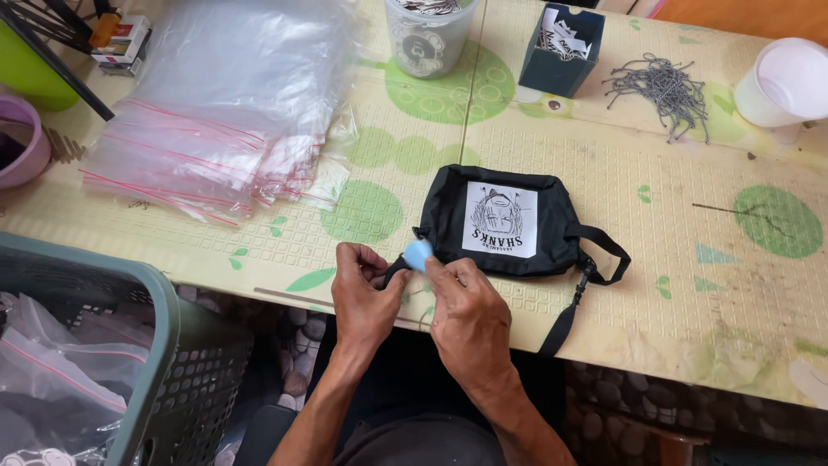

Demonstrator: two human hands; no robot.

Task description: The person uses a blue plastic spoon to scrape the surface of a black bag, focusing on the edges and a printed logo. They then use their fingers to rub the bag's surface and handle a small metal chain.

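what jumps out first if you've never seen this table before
The black pouch with a white printed picture patch lies mid-table, its strap trailing off the near edge. Just in front of it, the left hand and right hand pinch a small light blue tag at the pouch's corner. To the far left sits a big stack of clear zip bags with red seal lines, and a pile of grey ball chains lies at the far right.

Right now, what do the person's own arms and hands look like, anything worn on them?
Both forearms are bare, with no sleeves in view. The left hand and right hand wear no gloves, and no rings, watch or bracelet show. The fingernails are short.
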